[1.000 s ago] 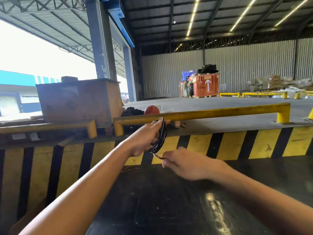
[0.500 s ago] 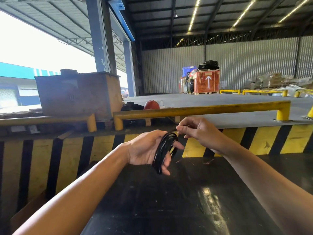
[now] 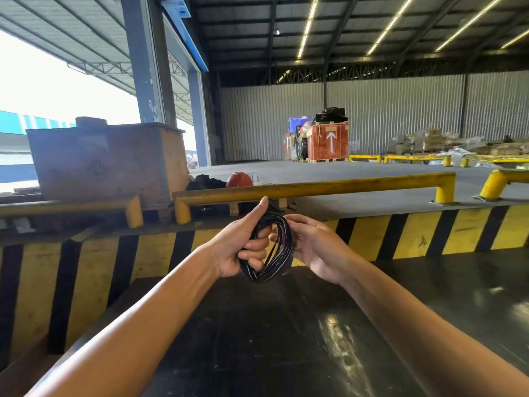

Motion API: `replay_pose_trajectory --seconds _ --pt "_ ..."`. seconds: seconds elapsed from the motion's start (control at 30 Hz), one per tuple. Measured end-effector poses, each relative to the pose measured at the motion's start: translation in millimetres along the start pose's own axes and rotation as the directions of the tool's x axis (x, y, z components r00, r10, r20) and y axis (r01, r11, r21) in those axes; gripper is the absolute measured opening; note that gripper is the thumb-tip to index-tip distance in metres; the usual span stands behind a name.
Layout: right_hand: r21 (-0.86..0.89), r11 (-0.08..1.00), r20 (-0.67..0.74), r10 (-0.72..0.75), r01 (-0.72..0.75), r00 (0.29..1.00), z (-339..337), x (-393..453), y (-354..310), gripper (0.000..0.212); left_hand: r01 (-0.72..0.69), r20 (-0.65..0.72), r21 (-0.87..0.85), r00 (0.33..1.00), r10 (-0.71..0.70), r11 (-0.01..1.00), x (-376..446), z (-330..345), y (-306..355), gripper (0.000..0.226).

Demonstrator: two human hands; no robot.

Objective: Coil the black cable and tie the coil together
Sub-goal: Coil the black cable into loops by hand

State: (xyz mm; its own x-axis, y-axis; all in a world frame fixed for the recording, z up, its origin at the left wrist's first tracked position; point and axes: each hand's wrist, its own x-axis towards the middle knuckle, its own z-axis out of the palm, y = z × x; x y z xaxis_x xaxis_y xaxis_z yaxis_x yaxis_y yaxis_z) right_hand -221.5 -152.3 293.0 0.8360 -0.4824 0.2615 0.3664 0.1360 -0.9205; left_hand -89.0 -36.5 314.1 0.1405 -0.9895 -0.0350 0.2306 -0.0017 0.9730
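Lowered beside one black cable coil (image 3: 272, 247), right hand (image 3: 315, 247) cups it; left hand (image 3: 243, 245) grips it.

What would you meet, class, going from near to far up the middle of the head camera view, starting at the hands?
Hands holding the coiled black cable → black-and-yellow striped kerb wall → long yellow metal guard rail → bare grey concrete floor → red crate with a white arrow → grey corrugated metal wall.
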Motion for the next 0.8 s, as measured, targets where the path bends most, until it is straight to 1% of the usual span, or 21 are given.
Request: replay_pose_trajectory --seconds 0.07,0.1,0.17,0.23,0.27,0.3,0.37,0.43,0.47,0.53,0.6,0.67,0.73,0.8 --pt "0.056 0.998 0.008 0.001 -0.002 1.0 1.8 -5.0 2.3 0.027 0.004 -0.002 0.014 1.0 -0.004 1.0 -0.5 2.6 -0.3 0.058" --pt "0.061 0.998 0.004 0.0 0.0 1.0 2.2 -7.3 3.0 0.028 -0.001 -0.029 0.025 1.0 0.002 1.0 -0.5 4.2 -0.2 0.058" --pt "-0.008 1.0 -0.025 -0.014 0.014 1.0 2.9 -12.0 4.0 0.03 -0.034 -0.153 0.063 0.987 0.043 0.997 1.2 5.8 -0.8 0.057" --pt "-0.178 0.983 -0.041 -0.047 0.039 0.998 3.8 -16.0 5.7 0.032 -0.091 -0.302 0.142 0.944 0.131 0.986 4.3 6.2 -3.3 0.055" --pt "-0.285 0.957 -0.036 -0.065 0.052 0.997 5.0 -18.9 6.7 0.034 -0.122 -0.352 0.2 0.917 0.188 0.972 6.9 6.6 -5.6 0.054" --pt "-0.397 0.915 -0.027 -0.092 0.074 0.995 6.3 -22.1 7.5 0.035 -0.151 -0.382 0.26 0.891 0.246 0.954 9.9 7.9 -8.2 0.054" --pt "-0.605 0.781 0.015 -0.182 0.154 0.983 7.4 -29.0 7.0 0.031 -0.199 -0.408 0.376 0.841 0.355 0.905 17.0 11.9 -14.3 0.053" --pt "-0.755 0.624 0.049 -0.251 0.2 0.967 5.0 -36.5 5.6 0.021 -0.231 -0.4 0.485 0.799 0.449 0.843 24.0 16.6 -21.5 0.049" --pt "-0.803 0.562 0.049 -0.266 0.196 0.963 2.3 -39.9 6.0 0.019 -0.244 -0.377 0.523 0.792 0.479 0.816 26.9 18.5 -25.9 0.045" --pt "-0.86 0.482 0.034 -0.272 0.167 0.962 -4.1 -45.7 9.5 0.019 -0.273 -0.29 0.575 0.814 0.504 0.771 31.6 23.0 -35.4 0.039" --pt "-0.881 0.458 -0.005 -0.254 0.116 0.967 -10.8 -52.7 15.5 0.017 -0.279 -0.204 0.658 0.829 0.521 0.7 36.1 29.4 -46.1 0.041" --pt "-0.885 0.456 -0.023 -0.247 0.095 0.969 -16.3 -58.9 21.4 0.016 -0.265 -0.177 0.757 0.798 0.577 0.598 40.1 35.1 -56.4 0.043" --pt "-0.904 0.418 -0.018 -0.254 0.093 0.967 -21.6 -66.0 27.4 0.021 -0.254 -0.176 0.809 0.756 0.63 0.531 45.3 37.5 -66.5 0.031" --pt "-0.911 0.41 -0.052 -0.225 0.046 0.973 -34.6 -74.8 41.7 0.026 -0.231 -0.171 0.845 0.738 0.652 0.483 50.6 35.2 -77.3 0.019"
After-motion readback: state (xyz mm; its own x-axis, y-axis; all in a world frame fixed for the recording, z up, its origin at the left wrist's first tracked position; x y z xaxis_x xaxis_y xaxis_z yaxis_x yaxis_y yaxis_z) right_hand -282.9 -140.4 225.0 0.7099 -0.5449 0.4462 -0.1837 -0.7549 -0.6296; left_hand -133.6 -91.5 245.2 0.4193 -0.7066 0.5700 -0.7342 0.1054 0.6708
